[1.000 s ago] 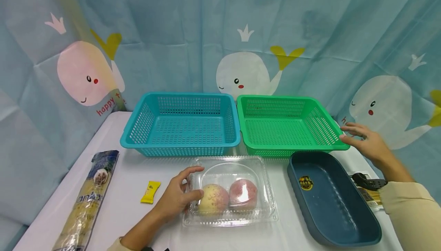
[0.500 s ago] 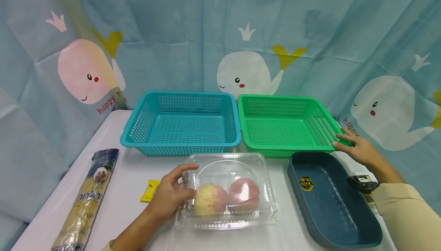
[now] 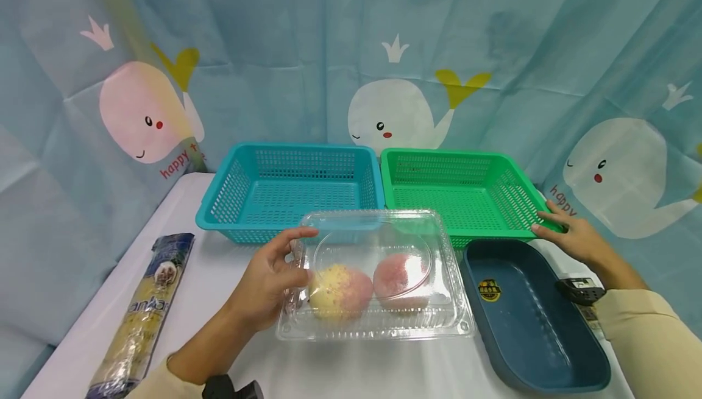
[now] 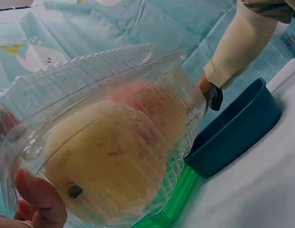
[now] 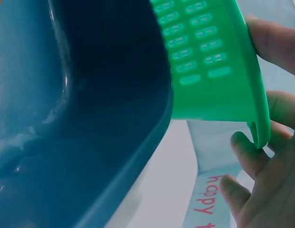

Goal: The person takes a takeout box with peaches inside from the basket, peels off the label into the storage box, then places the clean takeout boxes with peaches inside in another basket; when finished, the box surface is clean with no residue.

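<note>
My left hand point(image 3: 269, 283) grips the left end of a clear plastic clamshell box point(image 3: 439, 320), thumb in front. The box is raised and tilted, overlapping the fronts of both baskets in the head view. Inside lie two round fruits that look like peaches, one yellow with red speckles point(image 3: 334, 295) and one pink point(image 3: 400, 283). The left wrist view shows the yellow fruit point(image 4: 104, 156) up close, a dark stem on it. At the right, my right hand point(image 3: 576, 240) holds the rim of the green basket point(image 5: 214, 90) near its front corner, fingers around the edge.
A blue basket point(image 3: 219, 223) stands left of the green one. In front of the green basket sits a dark blue tub point(image 3: 540, 326). A long printed food packet point(image 3: 145, 307) lies at the left of the white table point(image 3: 329, 374). A whale-print curtain point(image 3: 274, 33) hangs behind.
My left hand has lifted the clamshell box up from the table, and the yellow sachet is now hidden behind that hand. My right hand has moved in onto the green basket's rim.
</note>
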The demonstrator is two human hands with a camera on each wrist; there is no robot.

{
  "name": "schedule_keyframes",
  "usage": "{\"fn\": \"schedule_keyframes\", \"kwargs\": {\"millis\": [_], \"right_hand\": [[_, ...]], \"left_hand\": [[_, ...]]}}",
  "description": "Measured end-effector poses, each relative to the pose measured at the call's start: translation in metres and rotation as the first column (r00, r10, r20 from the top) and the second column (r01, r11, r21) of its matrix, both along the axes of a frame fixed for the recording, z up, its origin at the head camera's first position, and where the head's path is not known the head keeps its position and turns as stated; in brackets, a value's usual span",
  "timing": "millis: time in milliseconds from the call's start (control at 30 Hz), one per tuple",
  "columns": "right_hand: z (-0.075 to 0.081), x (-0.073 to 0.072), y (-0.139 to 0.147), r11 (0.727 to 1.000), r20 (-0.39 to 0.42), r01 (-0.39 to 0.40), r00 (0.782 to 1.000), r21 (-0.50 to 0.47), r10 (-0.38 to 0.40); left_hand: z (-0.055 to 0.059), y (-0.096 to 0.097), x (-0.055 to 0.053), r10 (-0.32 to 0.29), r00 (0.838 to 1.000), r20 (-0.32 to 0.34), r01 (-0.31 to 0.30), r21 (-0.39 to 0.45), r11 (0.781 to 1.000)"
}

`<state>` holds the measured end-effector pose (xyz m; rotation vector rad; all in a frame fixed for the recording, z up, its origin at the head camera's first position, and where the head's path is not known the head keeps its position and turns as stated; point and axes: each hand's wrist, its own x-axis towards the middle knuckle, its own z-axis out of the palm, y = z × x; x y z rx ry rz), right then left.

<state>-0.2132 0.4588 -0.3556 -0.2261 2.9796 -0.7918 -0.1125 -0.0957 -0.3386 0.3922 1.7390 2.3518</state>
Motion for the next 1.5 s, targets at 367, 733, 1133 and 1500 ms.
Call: {"fn": "schedule_keyframes", "kwargs": {"millis": [367,733,1133,1500], "right_hand": [[-0.003,0.0,0.004,1.0,0.006,0.005,1.0,0.007,-0.005],[-0.01,0.0,0.007,0.999,0.003,0.023,1.0,0.033,-0.023],[-0.008,0.002,0.008,1.0,0.009,-0.007,1.0,-0.007,0.007],[-0.003,-0.004,0.008,0.999,-0.003,-0.039,0.999,0.008,0.039]], "left_hand": [[0.037,0.033,-0.039,0.062,0.998,0.007,-0.062,0.004,0.998],[0.059,0.075,-0.088,0.048,0.999,0.017,-0.047,-0.012,0.999],[0.053,0.127,-0.132,0.014,0.999,0.049,-0.016,0.04,0.999],[0.02,0.185,-0.168,0.146,0.988,0.05,-0.144,-0.038,0.989]]}}
